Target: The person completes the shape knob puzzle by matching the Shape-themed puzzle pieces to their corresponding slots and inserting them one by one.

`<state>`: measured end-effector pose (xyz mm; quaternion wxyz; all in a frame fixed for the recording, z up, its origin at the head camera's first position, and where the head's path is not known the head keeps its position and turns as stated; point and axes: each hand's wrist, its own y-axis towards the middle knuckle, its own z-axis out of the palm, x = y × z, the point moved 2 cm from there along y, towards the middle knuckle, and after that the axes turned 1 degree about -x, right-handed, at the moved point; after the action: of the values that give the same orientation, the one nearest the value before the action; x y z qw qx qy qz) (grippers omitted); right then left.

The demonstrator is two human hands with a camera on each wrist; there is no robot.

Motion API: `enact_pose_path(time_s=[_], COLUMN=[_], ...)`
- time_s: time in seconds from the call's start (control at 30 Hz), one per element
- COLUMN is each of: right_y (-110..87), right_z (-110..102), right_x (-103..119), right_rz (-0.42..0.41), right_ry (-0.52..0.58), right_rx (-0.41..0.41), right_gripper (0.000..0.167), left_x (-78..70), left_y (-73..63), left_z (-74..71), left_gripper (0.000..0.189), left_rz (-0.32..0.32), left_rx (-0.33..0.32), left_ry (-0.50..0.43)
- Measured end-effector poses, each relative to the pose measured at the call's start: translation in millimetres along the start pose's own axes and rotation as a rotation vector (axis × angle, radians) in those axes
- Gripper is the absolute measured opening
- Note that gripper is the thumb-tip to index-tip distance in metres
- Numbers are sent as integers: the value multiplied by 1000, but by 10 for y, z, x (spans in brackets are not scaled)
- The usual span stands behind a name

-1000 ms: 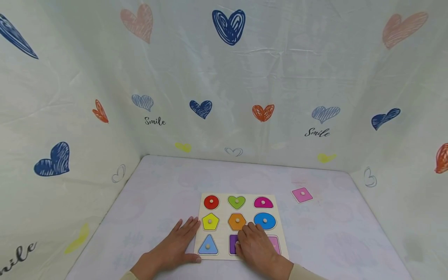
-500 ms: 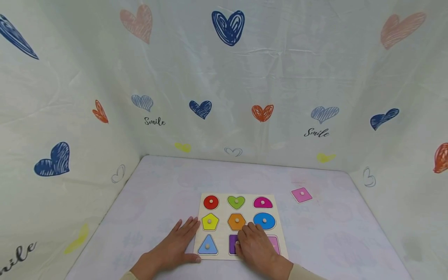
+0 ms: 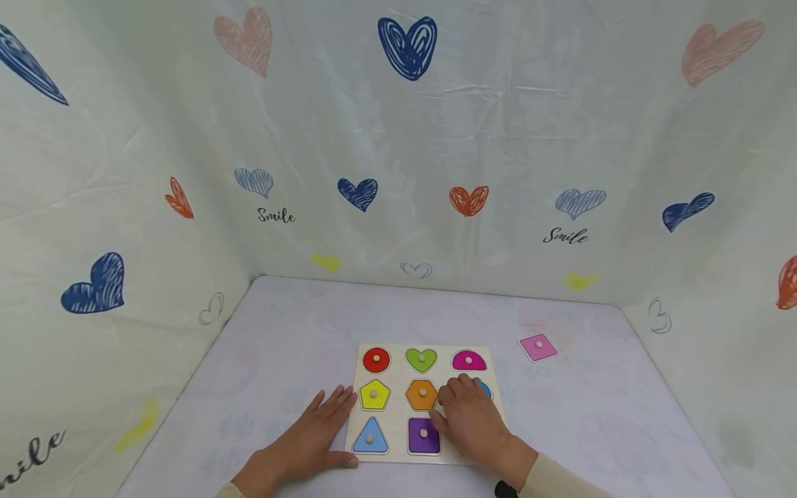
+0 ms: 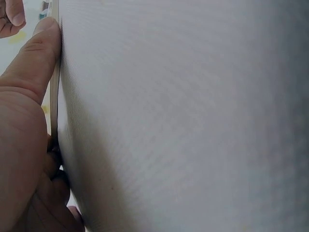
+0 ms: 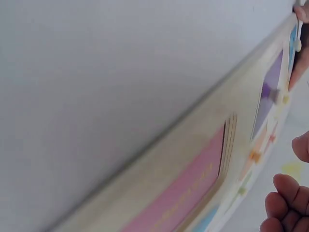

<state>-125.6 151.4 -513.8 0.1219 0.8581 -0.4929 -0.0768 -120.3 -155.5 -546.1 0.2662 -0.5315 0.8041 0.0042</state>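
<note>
A wooden knob puzzle board (image 3: 397, 432) lies on the table with colourful shapes set in it. My left hand (image 3: 314, 432) rests flat beside it, fingertips and thumb at its left and lower-left edge. Over the board's right side, my right hand (image 3: 468, 415) is raised with loosely curled fingers, the thumb apart and nothing between them in the right wrist view. It partly covers the blue oval (image 3: 485, 391); the purple square (image 3: 417, 446) and orange hexagon (image 3: 414, 401) show to its left. In the right wrist view, a pink recess (image 5: 178, 188) with yellow lettering holds no piece.
A pink diamond-shaped knob piece (image 3: 530, 346) lies on the table (image 3: 598, 415) beyond the board's upper right corner. Light cloth walls (image 3: 517, 138) printed with hearts stand around the table's back and sides.
My right hand has lifted off the purple square and moved up and right over the blue oval, uncovering the square and its knob. My left hand has stayed in place.
</note>
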Motion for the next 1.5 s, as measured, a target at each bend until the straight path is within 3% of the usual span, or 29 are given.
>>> enact_pose_path(time_s=[0.27, 0.7, 1.0, 1.23, 1.5], right_y=[75, 113, -32, -159, -165], right_z=[-84, -190, -98, 13, 87], right_x=[-424, -1326, -1942, -2171, -2221], right_rz=[47, 156, 194, 219, 242], right_ry=[-54, -138, -159, -157, -145], right_rx=[-95, -71, -83, 27, 73], right_gripper=[31, 32, 24, 31, 29], left_x=[-21, -32, -42, -40, -37], left_y=[-9, -37, -29, -35, -27], left_z=[-14, -24, -20, -29, -26], left_gripper=[116, 116, 116, 115, 115], left_rz=[-8, 0, -12, 9, 16], left_rx=[3, -1, -3, -4, -4], left_ry=[0, 7, 19, 23, 48])
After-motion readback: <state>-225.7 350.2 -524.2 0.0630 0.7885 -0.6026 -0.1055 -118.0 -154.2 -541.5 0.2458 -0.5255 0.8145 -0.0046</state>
